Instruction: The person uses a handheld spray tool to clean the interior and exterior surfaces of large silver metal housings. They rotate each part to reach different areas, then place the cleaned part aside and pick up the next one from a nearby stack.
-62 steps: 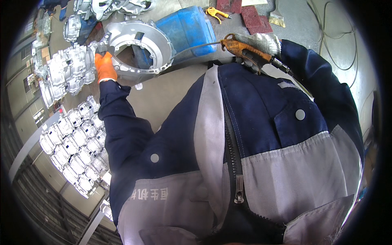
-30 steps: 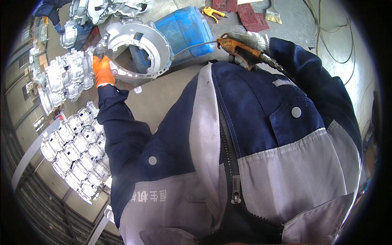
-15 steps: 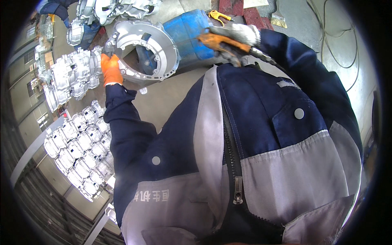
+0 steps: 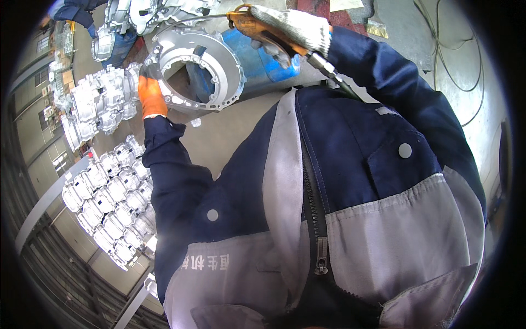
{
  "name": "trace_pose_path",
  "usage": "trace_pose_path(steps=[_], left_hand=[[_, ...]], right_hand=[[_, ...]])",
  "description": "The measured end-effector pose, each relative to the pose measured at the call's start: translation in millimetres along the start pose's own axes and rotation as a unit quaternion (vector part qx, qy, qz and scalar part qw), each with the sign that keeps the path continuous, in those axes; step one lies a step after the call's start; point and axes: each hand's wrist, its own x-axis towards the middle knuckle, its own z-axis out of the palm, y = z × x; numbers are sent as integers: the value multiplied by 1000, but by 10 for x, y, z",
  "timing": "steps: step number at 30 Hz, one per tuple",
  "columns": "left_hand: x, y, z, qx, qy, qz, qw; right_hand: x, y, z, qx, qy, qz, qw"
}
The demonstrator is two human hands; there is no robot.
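Observation:
A silver ring-shaped metal housing casting (image 4: 223, 61) stands in front of me at the upper left, its wide opening showing blue behind it. My left hand (image 4: 152, 97), in an orange glove, is closed on the casting's left edge; its fingertips are partly hidden. My right hand (image 4: 298, 30), in a white knit glove with grey fingers, is wrapped round an orange air blow gun (image 4: 252, 24). From the gun a thin bent tube (image 4: 192, 21) reaches left to the casting's upper left rim. A metal fitting and dark hose (image 4: 334, 74) trail from its other end toward my body.
A blue plastic drum (image 4: 257, 66) lies behind the casting. Similar castings (image 4: 101, 101) stand at left, with rows of more castings (image 4: 112, 200) below. A brush (image 4: 376, 24) lies at top right, near a loose hose (image 4: 435, 49). Another person's sleeve (image 4: 74, 13) shows at top left.
My right hand has moved up and left with the blow gun, bringing the thin tube over to the casting. My left hand keeps its hold, with only a slight shift in the view.

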Motion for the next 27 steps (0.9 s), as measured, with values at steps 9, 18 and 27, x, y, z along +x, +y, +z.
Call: trace_pose_path(steps=[9, 18, 27], left_hand=[[180, -249, -209, -37, -31, -14, 999], [-383, 455, 332, 14, -30, 56, 998], [-369, 391, 307, 20, -29, 65, 997]], right_hand=[[-817, 286, 12, -118, -39, 9, 992], [-1301, 298, -35, -261, 57, 109, 958], [-1358, 396, -140, -390, 174, 125, 896]])
